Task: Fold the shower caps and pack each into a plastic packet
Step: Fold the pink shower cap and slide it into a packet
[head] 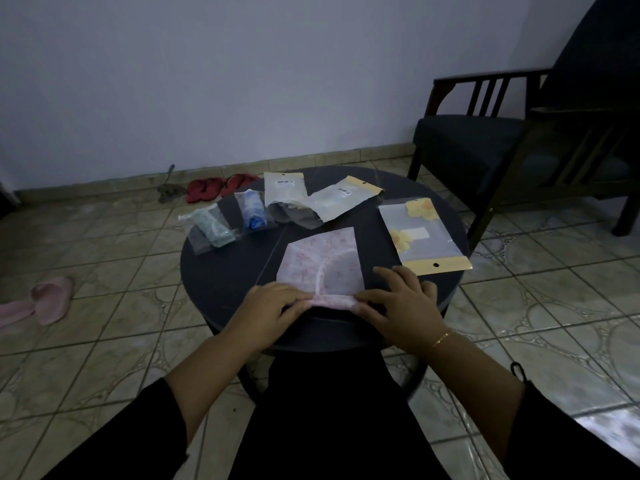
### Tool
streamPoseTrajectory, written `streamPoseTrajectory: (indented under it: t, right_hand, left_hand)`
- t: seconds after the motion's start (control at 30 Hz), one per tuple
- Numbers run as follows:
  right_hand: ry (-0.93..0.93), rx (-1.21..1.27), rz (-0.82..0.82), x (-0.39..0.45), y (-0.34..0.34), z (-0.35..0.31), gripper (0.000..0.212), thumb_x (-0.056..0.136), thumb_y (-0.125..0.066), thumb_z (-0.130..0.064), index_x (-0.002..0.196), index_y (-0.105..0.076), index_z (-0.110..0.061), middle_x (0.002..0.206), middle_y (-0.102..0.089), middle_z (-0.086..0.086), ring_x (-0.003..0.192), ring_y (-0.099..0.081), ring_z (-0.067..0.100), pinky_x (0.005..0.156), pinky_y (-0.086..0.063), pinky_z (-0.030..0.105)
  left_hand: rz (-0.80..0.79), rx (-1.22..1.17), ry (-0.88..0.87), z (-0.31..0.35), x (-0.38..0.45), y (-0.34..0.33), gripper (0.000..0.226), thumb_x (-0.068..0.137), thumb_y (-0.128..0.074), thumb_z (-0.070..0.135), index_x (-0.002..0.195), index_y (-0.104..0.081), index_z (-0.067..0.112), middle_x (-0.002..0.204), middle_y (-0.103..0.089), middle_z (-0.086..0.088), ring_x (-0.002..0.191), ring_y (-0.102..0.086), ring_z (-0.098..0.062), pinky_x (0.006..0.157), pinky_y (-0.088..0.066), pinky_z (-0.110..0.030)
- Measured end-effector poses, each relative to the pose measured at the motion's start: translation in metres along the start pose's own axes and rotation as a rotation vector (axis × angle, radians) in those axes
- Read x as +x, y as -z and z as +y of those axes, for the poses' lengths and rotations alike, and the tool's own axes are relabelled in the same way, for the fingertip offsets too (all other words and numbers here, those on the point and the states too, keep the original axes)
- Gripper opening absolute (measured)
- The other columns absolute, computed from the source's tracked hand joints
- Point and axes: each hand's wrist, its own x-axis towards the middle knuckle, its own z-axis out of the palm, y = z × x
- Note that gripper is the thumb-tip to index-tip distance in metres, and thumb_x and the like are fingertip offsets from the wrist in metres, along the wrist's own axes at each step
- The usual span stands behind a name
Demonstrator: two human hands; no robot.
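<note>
We see round dark table (221,271), pink shower cap (322,265) flat near front edge. Our left hand (273,306) & right hand (401,303) pinch its rolled near edge w/ fingers. Flower packet (424,233) just right; green (213,228), blue (254,211) packed caps behind.

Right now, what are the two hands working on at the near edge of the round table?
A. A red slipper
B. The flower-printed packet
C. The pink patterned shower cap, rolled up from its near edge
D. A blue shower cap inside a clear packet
C: the left hand and right hand pinch the rolled near edge of the pink patterned shower cap, while the flower-printed packet lies untouched to its right.
</note>
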Motion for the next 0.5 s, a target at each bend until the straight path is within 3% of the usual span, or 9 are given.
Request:
streamPoseTrajectory:
  t: [0.13, 0.17, 0.3, 0.5]
  right_hand:
    - [-0.011, 0.045, -0.026, 0.003, 0.005, -0.003, 0.040, 0.087, -0.044, -0.063, 0.120, -0.058, -0.044, 0.153, -0.024, -0.011, 0.142, -0.004, 0.018, 0.109, -0.013, 0.045]
    - [-0.050, 0.104, -0.026, 0.004, 0.005, -0.005, 0.039, 0.088, -0.044, -0.060, 0.117, -0.062, -0.040, 0.151, -0.027, -0.012, 0.142, -0.005, 0.017, 0.109, -0.013, 0.044]
    - [-0.171, 0.243, 0.009, 0.013, 0.001, -0.009, 0.042, 0.089, -0.046, -0.058, 0.107, -0.070, -0.028, 0.142, -0.040, -0.011, 0.138, -0.013, 0.015, 0.105, -0.017, 0.042]
    - [-0.354, 0.316, 0.057, 0.028, -0.003, -0.015, 0.046, 0.082, -0.052, -0.064, 0.097, -0.074, -0.027, 0.129, -0.052, -0.012, 0.128, -0.027, 0.015, 0.099, -0.022, 0.042]
  left_hand:
    - [0.006, -0.139, 0.085, 0.005, 0.004, 0.006, 0.024, 0.090, -0.053, 0.049, 0.097, -0.070, 0.034, 0.090, -0.068, 0.021, 0.086, -0.060, 0.003, 0.081, -0.043, -0.024]
    - [-0.012, -0.162, 0.111, 0.003, 0.003, 0.004, 0.020, 0.087, -0.057, 0.052, 0.095, -0.069, 0.038, 0.088, -0.068, 0.022, 0.086, -0.060, 0.001, 0.081, -0.045, -0.024]
    - [-0.010, -0.199, 0.276, -0.007, 0.002, -0.007, 0.040, 0.065, -0.050, 0.083, 0.087, -0.064, 0.052, 0.086, -0.068, 0.023, 0.099, -0.056, -0.013, 0.090, -0.046, -0.031]
    - [0.009, -0.062, 0.392, 0.008, 0.018, 0.000, 0.037, 0.087, -0.050, 0.060, 0.080, -0.065, 0.027, 0.086, -0.067, 0.010, 0.085, -0.057, -0.009, 0.086, -0.025, -0.028]
